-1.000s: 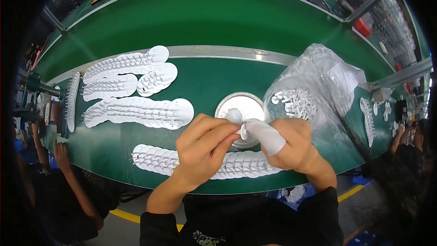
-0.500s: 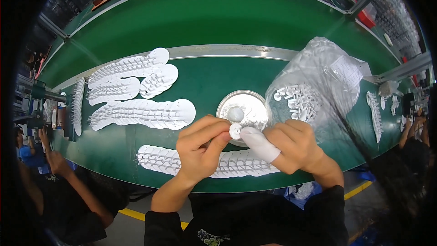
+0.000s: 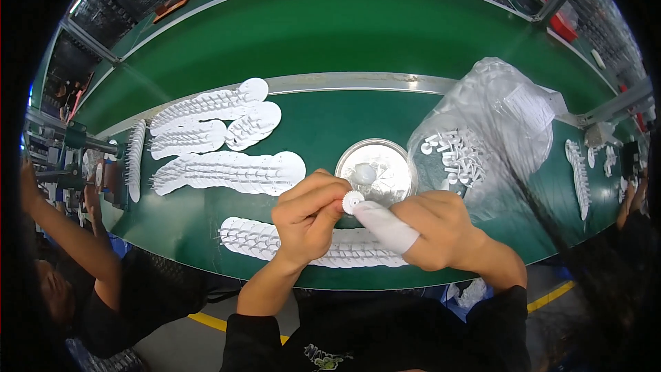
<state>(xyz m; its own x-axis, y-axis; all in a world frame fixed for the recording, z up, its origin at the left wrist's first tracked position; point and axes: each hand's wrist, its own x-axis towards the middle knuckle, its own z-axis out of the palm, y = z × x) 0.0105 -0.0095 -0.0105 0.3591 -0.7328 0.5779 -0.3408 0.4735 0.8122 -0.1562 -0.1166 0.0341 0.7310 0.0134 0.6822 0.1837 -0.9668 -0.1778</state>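
"Gripping what?"
"The left hand [image 3: 303, 224] pinches a round, white, toothed gear [image 3: 352, 202]; the right hand [image 3: 437, 231], one digit in a white sheath [image 3: 389, 226], touches it, whether gripping I can't tell."
"Around the gear?"
"A shiny round metal dish [image 3: 401, 160] at one o'clock, crinkled clear plastic bag [image 3: 482, 96] at two, overlapping thin white discs [image 3: 200, 107] at ten, all on the smooth green counter [image 3: 317, 120]."

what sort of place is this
Likely a factory assembly workshop: overlapping rows of matching white discs lie on a green bench, a clear bag holds small white parts, and another person's arm shows on the left.
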